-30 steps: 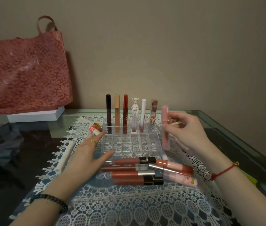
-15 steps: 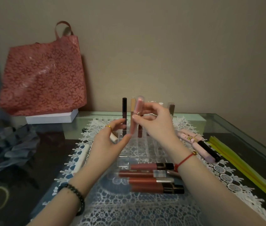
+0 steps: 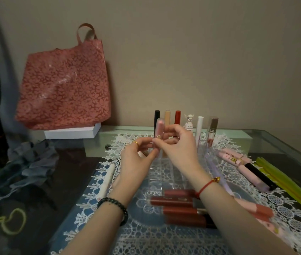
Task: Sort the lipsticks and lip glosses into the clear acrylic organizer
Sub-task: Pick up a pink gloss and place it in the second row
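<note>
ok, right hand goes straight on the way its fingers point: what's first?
The right hand pinches the pale pink plastic lip gloss tube, so that comes first; just past it, likely the left hand, depth unclear.

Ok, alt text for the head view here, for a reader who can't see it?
A left hand and a right hand hold a pale pink tube upright over the clear acrylic organizer, whose back row holds upright tubes. Dark red lip glosses lie on the lace mat nearer the camera; a red bag stands by the wall at left.
</note>
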